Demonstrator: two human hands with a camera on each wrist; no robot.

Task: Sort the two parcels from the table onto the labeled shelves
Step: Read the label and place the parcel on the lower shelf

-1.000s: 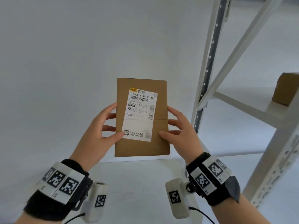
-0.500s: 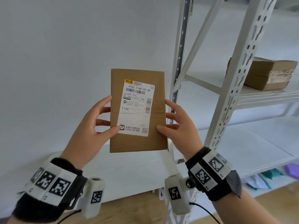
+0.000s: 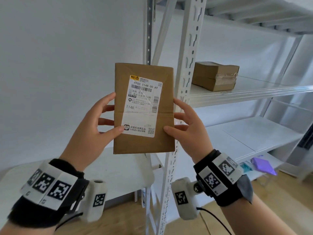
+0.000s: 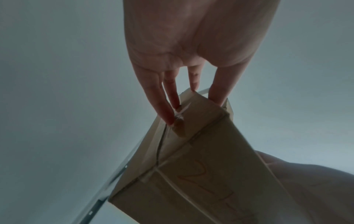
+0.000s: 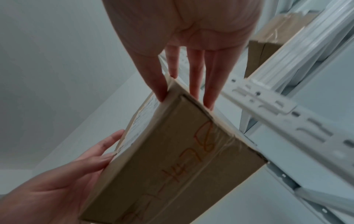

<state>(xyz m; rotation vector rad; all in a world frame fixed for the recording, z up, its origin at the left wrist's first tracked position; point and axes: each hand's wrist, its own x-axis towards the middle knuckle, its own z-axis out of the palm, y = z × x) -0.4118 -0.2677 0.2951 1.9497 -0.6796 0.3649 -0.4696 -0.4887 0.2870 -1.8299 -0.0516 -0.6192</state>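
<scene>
Head view: flat cardboard parcel [image 3: 144, 109] held upright in mid-air, label [image 3: 142, 106] facing the camera, just in front of the white shelf post [image 3: 188, 92].
Left hand [image 3: 91, 131]: fingers spread behind the left edge, thumb pressing on the label's lower corner.
Right hand [image 3: 189, 126]: fingers spread along the right edge, thumb on the front face.
Shelf [image 3: 237, 95]: second brown parcel [image 3: 215, 76] sits on the board, well apart from the held one.
Underside: red handwriting across it, seen from the right wrist.
</scene>
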